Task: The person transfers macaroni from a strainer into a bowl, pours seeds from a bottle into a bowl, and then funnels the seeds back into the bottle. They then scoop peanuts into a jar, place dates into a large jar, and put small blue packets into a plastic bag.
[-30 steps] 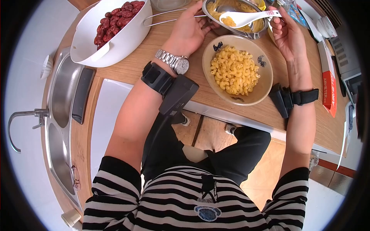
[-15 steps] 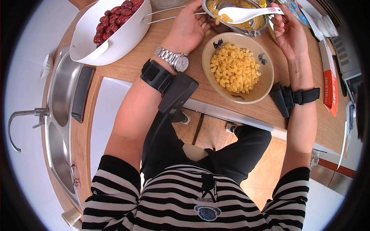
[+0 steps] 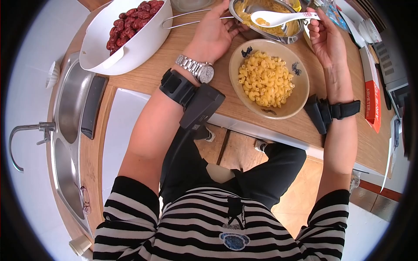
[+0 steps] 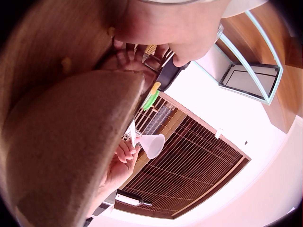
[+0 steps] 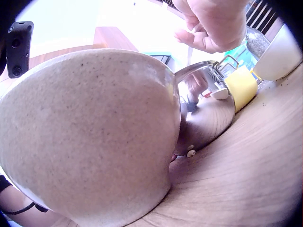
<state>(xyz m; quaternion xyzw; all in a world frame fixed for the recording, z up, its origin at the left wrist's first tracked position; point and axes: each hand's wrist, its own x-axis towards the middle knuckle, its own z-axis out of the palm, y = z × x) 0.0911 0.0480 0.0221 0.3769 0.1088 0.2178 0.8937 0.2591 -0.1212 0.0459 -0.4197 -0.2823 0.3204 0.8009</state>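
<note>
**Wooden counter, two hands at the steel pan**

Wood-topped counter (image 3: 143, 74) runs from the sink (image 3: 69, 113) at the far left, where a white colander (image 3: 126, 39) of red dates (image 3: 133, 19) stands well to the left of the left hand (image 3: 213, 35). That hand, with a metal wristwatch (image 3: 196, 69) behind it, rests against the near rim of the steel pan (image 3: 261, 32), fingers curled about the rim beside the wire handle (image 3: 183, 19); how tightly they close I cannot tell. Just below both hands, touching the pan's wall, sits the ceramic bowl (image 3: 291, 104) heaped with macaroni (image 3: 265, 80). More macaroni lies in the pan. To the right, the right hand (image 3: 324, 39) pinches the handle end of a white spoon (image 3: 278, 18), whose bowl carries a few pasta pieces and reaches left from the grip, over the pan. Right of that hand, a red-and-white box (image 3: 372, 95) lies along the counter's edge.
</note>
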